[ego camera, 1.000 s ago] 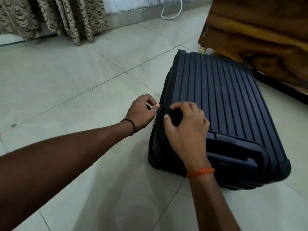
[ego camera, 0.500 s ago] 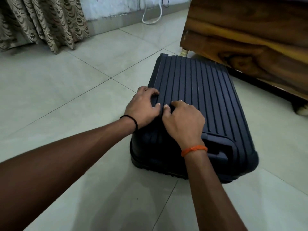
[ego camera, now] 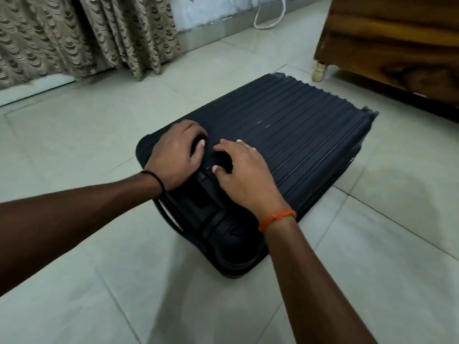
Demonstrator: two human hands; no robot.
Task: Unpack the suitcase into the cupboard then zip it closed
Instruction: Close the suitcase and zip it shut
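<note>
A dark navy ribbed hard-shell suitcase lies flat and closed on the tiled floor, its handle end toward me. My left hand rests on the near left part of the lid with fingers bent down onto the shell. Just to its right, my right hand presses on the ribs with arched fingertips and thumb. Neither hand curls round any part. The telescopic handle housing shows on the near end, below my wrists. No cupboard is identifiable.
A wooden piece of furniture on short legs stands at the back right, close behind the suitcase. Patterned curtains hang at the back left, and a white cable loops by the wall. Pale floor tiles surround the case.
The suitcase has swung round, its far end now pointing right. My left hand left the side edge and came onto the lid beside the right hand.
</note>
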